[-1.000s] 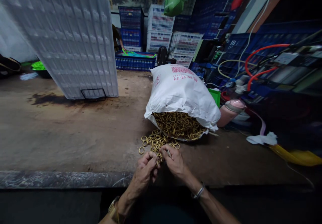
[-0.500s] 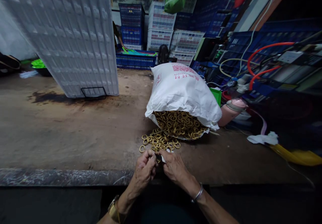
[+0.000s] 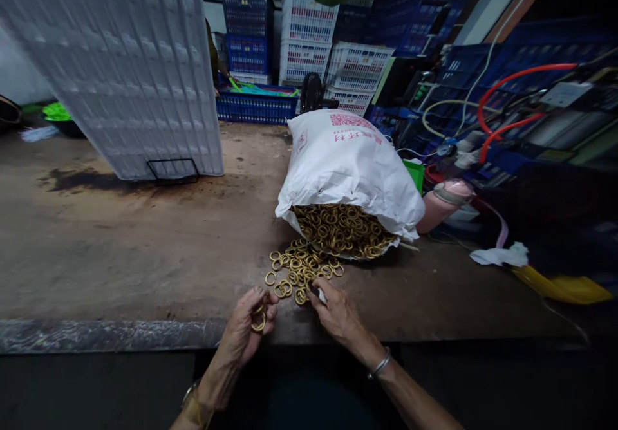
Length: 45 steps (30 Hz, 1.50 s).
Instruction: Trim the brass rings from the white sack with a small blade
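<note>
A white sack [image 3: 347, 166] lies on its side on the worn bench [image 3: 120, 250], its mouth spilling several brass rings [image 3: 338, 227]. A loose pile of rings [image 3: 297, 269] lies in front of the sack. My left hand [image 3: 248, 327] is curled near the bench's front edge, holding a few brass rings. My right hand [image 3: 338, 314] is just to its right, pinching a small dark and white object I cannot name, its fingertips at the near edge of the loose pile.
A white dimpled plastic tray [image 3: 125, 69] leans upright at the back left. Stacked blue and white crates [image 3: 304, 37] stand behind. A pink bottle [image 3: 444, 201], red hoses [image 3: 506, 105] and machinery crowd the right. A white rag [image 3: 497, 255] lies on the right.
My hands were pressed together below the ring pile; now they have parted. The left hand has drawn back to the left with rings in it, while the right stays at the pile.
</note>
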Each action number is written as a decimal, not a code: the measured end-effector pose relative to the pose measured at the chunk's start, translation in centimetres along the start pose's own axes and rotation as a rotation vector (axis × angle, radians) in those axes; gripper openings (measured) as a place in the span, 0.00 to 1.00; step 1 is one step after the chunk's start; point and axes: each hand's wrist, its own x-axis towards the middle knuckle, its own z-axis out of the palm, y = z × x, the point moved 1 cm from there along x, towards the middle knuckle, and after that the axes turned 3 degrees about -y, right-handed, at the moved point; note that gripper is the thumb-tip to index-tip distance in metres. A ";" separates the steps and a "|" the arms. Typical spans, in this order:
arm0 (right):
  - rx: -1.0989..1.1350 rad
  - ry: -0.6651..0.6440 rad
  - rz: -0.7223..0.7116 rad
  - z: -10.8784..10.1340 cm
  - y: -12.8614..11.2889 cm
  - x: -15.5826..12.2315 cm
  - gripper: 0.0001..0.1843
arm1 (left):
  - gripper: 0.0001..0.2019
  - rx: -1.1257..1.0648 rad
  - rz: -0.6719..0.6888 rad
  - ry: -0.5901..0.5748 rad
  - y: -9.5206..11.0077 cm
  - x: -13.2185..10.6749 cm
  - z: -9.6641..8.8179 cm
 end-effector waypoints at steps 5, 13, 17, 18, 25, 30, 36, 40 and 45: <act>-0.047 0.011 0.007 0.9 -1.3 0.0 0.07 | 0.12 -0.040 -0.048 -0.019 0.0 -0.3 -0.3; -0.104 0.005 0.058 1.5 -0.9 0.4 0.09 | 0.12 -0.120 -0.138 -0.042 -1.3 -0.3 -0.1; 0.059 0.030 0.082 1.5 -0.5 0.6 0.08 | 0.13 0.028 -0.128 -0.029 -2.9 -0.1 0.5; 0.140 0.034 0.095 1.3 -0.6 0.6 0.07 | 0.13 0.087 -0.099 -0.031 -3.2 0.0 0.8; 0.820 -0.239 0.229 -0.8 -2.0 0.7 0.07 | 0.18 0.536 0.147 0.034 -3.7 0.5 2.1; 1.067 -0.417 0.285 -0.7 -2.3 0.4 0.06 | 0.11 0.738 0.314 -0.113 -3.3 0.6 2.2; 1.014 -0.369 0.354 -0.1 -2.3 0.0 0.10 | 0.07 0.916 0.526 -0.053 -3.4 0.7 1.3; 0.846 -0.228 0.215 -0.5 -2.0 -0.2 0.15 | 0.06 1.002 0.624 -0.008 -3.1 0.5 1.3; 0.672 -0.198 0.092 -0.7 -1.8 -0.2 0.15 | 0.05 0.942 0.523 -0.054 -3.0 0.3 2.2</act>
